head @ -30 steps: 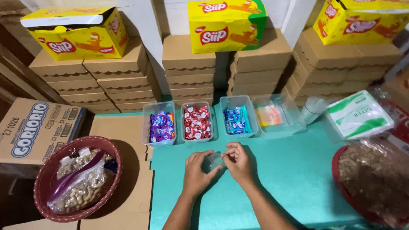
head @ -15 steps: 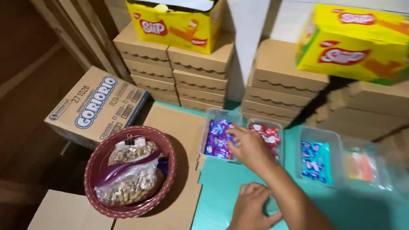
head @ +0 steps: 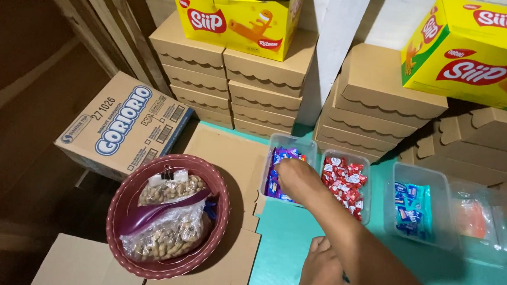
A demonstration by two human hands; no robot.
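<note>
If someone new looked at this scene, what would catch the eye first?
Probably the right hand reaching into the clear plastic tub of purple-wrapped candies, beside a clear tub of red-wrapped candies. To the left sits a round maroon basket holding bagged peanuts; bright yellow cartons top the stacked brown boxes.

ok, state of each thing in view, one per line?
right hand: reaching into purple candy tub, grip hidden
left hand: flat on table, holds nothing seen
red candy tub: open, full
blue candy tub: open, part full
orange candy tub: open, few pieces
peanut bag: clipped shut, in red basket
yellow carton: top flap open
flat boxes: closed, stacked
</note>
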